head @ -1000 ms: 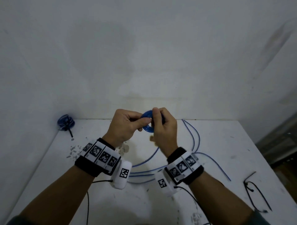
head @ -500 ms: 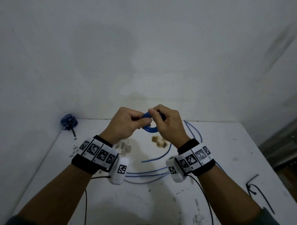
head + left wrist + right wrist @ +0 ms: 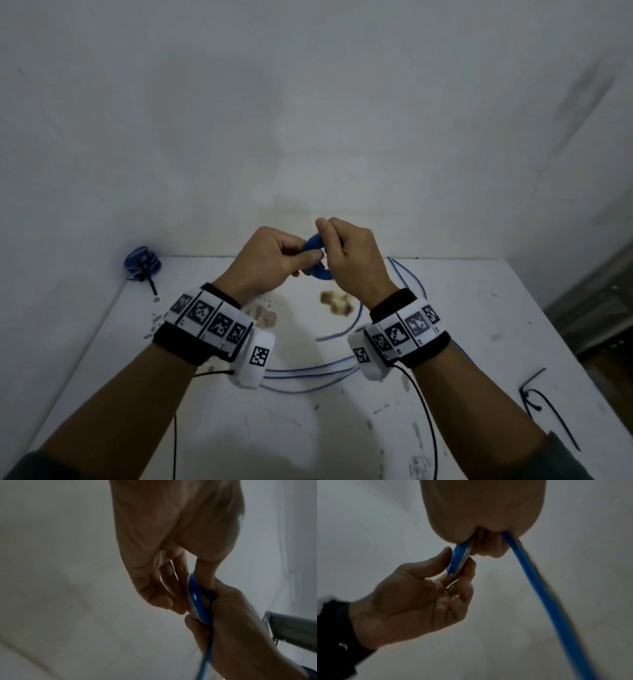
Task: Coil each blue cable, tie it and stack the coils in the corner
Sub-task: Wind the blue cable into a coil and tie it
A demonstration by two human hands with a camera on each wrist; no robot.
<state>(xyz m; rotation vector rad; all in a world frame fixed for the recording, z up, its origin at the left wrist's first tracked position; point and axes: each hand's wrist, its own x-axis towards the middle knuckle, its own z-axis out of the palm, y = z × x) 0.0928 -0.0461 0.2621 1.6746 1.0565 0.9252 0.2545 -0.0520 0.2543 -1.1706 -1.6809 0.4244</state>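
- Centrally, in the head view, both hands meet above the tabletop (image 3: pixel 445 308), holding a small blue coil (image 3: pixel 317 255) between them.
- The left hand (image 3: pixel 270 263) has its grip clamped on the coil: thumb and curled fingers pinch its rim, plain in the right wrist view, where the coil (image 3: pixel 459 558) sits between thumb and forefinger.
- The right hand (image 3: pixel 352 257) also has its grip closed on the coil, fingers curled round it; in the left wrist view the coil (image 3: pixel 197 599) stands edge-on between the two hands.
- A loose length of blue cable (image 3: pixel 544 595) runs out of the right fist toward the lower right of that frame, and trails in loops on the tabletop (image 3: pixel 308 373) at lower centre of the head view.
- At the left of the head view, in the tabletop's far corner against the wall, lies a finished blue coil bundle (image 3: pixel 142 263).
- Black ties (image 3: pixel 544 404) lie at the lower right of the tabletop.
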